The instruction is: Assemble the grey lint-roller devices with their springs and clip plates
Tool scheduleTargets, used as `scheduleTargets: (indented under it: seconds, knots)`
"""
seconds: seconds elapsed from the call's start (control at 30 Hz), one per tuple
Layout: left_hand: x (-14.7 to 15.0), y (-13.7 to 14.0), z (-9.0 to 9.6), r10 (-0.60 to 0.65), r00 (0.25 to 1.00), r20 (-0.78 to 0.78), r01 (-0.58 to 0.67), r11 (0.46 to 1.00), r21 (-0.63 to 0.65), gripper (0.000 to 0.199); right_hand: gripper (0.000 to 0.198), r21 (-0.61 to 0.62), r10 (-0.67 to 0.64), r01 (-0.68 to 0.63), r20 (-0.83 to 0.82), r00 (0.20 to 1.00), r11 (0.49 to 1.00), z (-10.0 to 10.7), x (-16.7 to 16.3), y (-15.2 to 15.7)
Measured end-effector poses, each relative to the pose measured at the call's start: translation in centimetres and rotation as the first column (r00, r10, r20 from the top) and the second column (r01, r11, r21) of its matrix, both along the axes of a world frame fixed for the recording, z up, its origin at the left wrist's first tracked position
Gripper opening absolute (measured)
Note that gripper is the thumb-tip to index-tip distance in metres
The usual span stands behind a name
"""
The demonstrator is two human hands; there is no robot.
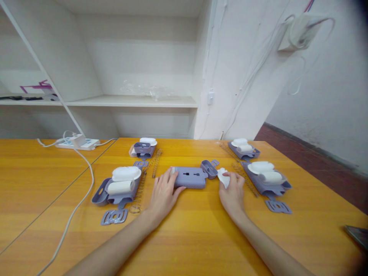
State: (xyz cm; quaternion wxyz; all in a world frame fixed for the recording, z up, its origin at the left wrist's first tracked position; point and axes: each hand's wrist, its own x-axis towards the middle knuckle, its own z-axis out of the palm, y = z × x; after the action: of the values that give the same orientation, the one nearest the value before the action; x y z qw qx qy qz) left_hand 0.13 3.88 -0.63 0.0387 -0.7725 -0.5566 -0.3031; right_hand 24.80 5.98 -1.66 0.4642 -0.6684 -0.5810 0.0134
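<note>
My left hand [163, 190] grips the left end of a purple-grey plastic case [191, 178], thumb along its near side and fingers over the top. The case lies flat, with two dark keyhole-like slots facing up. At its right end sits a small purple-grey oval cup [209, 170], tilted; I cannot tell if they are joined. My right hand [232, 191] pinches a thin white piece with a wavy edge [223, 177], close to the cup. Its exact kind is not clear. Behind the cup lies a flat slotted purple-grey plate [215, 163].
Similar part sets, with white caps [126, 173] and white rolls [271, 177], stand on both sides. Coil springs [140, 188] lie beside them. A power strip [79, 143] with a white cable is at the left. A dark flat object [356, 235] lies at the right edge.
</note>
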Motion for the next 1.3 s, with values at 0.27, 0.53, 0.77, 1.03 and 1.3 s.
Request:
scheduleTargets:
  seconds: [0.27,0.53,0.77,1.03,1.3]
  knots:
    - [0.0,-0.1,0.1,-0.04,0.999,-0.017,0.04,0.999,-0.002,0.047,0.027,0.326,0.196,-0.164,-0.069,0.978,0.931,2.2,-1.6,-1.1]
    - [0.1,-0.1,0.1,-0.118,0.993,-0.025,0.118,0.993,0.0,0.048,0.043,0.308,0.364,-0.336,-0.035,0.931,0.89,1.8,-2.3,-1.8]
    - [0.1,-0.3,0.5,-0.134,0.989,-0.059,0.135,0.991,0.014,0.045,0.031,0.181,0.584,-0.59,0.093,0.807,0.787,1.9,-2.4,-1.7]
    - [0.2,-0.3,0.6,-0.117,0.987,-0.112,0.118,0.993,-0.005,0.044,0.031,0.118,0.578,-0.581,0.057,0.814,0.806,1.2,-2.2,-1.2]
    - [0.2,-0.4,0.7,-0.112,0.985,-0.13,0.11,0.994,-0.022,0.044,0.027,0.041,0.626,-0.624,-0.052,0.778,0.78,1.5,-2.3,-0.7]
